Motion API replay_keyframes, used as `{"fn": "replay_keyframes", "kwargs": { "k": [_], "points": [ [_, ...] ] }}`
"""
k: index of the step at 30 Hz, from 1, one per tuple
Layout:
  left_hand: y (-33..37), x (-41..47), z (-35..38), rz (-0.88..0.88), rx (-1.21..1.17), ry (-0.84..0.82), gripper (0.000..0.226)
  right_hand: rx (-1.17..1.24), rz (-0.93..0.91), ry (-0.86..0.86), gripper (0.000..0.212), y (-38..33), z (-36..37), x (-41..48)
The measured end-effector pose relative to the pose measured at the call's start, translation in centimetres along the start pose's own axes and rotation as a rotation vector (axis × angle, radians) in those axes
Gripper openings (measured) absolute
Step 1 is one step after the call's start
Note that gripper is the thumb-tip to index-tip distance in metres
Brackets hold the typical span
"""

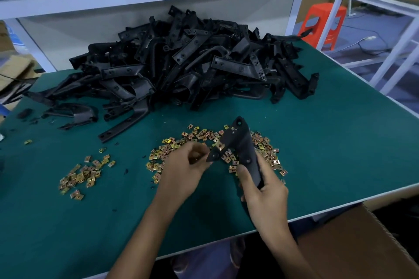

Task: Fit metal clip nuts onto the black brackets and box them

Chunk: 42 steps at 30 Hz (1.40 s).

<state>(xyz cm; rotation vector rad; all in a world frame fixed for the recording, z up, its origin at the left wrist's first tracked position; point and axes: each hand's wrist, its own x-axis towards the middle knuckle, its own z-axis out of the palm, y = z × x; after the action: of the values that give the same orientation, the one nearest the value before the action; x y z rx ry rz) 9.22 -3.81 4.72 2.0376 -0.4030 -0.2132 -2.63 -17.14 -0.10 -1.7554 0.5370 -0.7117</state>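
At the near edge of the green table (pixel 317 142), the right hand (pixel 265 190) grasps the lower end of a black bracket (pixel 240 140), held tilted above the main scatter of clip nuts (pixel 172 149). One clip nut (pixel 219 146) sits on the bracket's side arm. The left hand (pixel 183 170) has its fingers curled at that arm's tip; whether they pinch a nut cannot be told, as the fingers hide it. A smaller scatter of nuts (pixel 84 174) lies well to the left. Behind, a heap of brackets (pixel 181 63) fills the table's far side. A cardboard box (pixel 353 240) stands below the table's right edge, cut off by the frame. An orange stool (pixel 324 25) shows beyond.
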Motion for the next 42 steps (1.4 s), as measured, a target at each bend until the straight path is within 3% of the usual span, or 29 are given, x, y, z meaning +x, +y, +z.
{"fn": "replay_keyframes", "kwargs": {
  "k": [3,5,14,30,36,42],
  "points": [
    [2.1,0.4,-1.5,-0.12,-0.523,0.032,0.012,-0.057,-0.014,-0.059,0.044,-0.1,0.2,0.0],
    [3.2,0.4,-2.1,-0.126,-0.654,-0.009,0.014,-0.062,-0.026,-0.084,0.046,0.0,0.2,-0.1],
    [3.9,-0.2,-2.4,-0.063,-0.443,0.001,0.012,-0.079,-0.078,-0.102,0.042,-0.2,0.3,-0.2],
    [3.9,-0.2,-2.3,0.001,-0.412,-0.004,0.025,-0.138,-0.127,-0.134,0.042,0.8,0.4,-0.1],
    [3.7,0.0,-2.1,-0.043,-0.489,0.015,0.019,-0.145,-0.123,-0.126,0.042,0.8,0.4,0.0],
    [3.4,0.1,-2.6,0.057,-0.318,-0.004,0.019,-0.174,-0.15,-0.136,0.042,1.0,0.5,0.1]
  ]
}}
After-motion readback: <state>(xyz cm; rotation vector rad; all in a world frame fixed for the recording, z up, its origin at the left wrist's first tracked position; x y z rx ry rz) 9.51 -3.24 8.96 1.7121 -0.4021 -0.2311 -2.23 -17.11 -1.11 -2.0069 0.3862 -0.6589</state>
